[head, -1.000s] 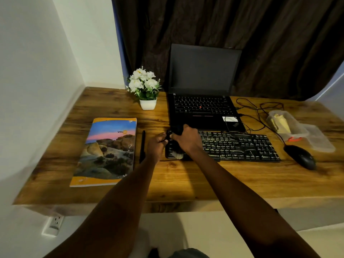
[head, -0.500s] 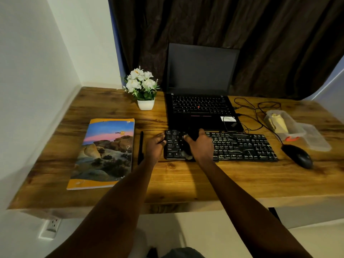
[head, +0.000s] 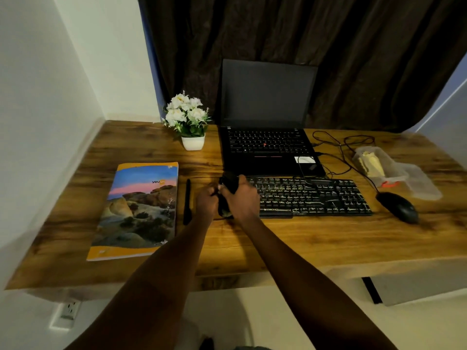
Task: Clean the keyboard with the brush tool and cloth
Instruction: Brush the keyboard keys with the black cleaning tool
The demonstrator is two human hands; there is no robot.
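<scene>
Two bare forearms come in from the bottom edge, their upper parts cut off, and meet over the left end of the keyboard (head: pixel 316 198). Below the counter (head: pixel 290 243), a white wall outlet (head: pixel 68 310) shows at the lower left.

The right hand (head: pixel 243 198) is curled round a dark cloth (head: pixel 228 184) held upright over the keyboard's leftmost keys. The cloth is blurred and nearly the same black as the keys, so its outline is hard to follow. A paler bit shows at its lower end, against the counter. The left hand (head: pixel 207 202) is clenched just beside it, knuckles toward the camera. Its fingertips are hidden, and I cannot tell whether they pinch the cloth or the keyboard's end. Both hands cover that end of the keyboard, and the rest lies flat to the right.

Left of the hands lies a slim black stick (head: pixel 187 202), too dark to tell its tip, and beyond it a book (head: pixel 139 210) with a landscape cover. A black mouse (head: pixel 398 207) sits right of the keyboard.

Farther back stand an open laptop (head: pixel 265 147) with a dark screen, a potted white flower (head: pixel 188 122), loose cables (head: pixel 338 147), and a clear plastic container (head: pixel 374 165) with unclear yellowish contents. A dark curtain (head: pixel 303 46) hangs behind.
</scene>
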